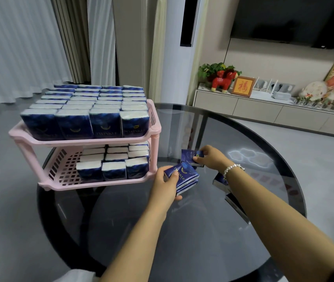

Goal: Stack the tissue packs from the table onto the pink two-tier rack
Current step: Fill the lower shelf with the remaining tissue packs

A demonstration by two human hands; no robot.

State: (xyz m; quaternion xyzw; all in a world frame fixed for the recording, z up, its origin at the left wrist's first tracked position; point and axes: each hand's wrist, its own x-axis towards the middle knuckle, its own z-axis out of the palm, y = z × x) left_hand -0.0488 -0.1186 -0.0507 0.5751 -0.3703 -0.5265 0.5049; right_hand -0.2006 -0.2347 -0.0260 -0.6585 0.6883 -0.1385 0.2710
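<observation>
The pink two-tier rack stands on the left of the round dark glass table. Its top tier is packed with several upright dark blue tissue packs. On the lower tier, several packs fill the right part, leaving the slotted left part bare. My left hand grips a small stack of blue packs just right of the lower tier. My right hand pinches another blue pack lying on the glass. One more pack lies partly hidden under my right wrist.
A low cabinet with a red toy horse, a plant and framed pictures runs along the right wall under a dark TV. A tall white air conditioner and curtains stand behind the rack. The table's near half reflects a ceiling light.
</observation>
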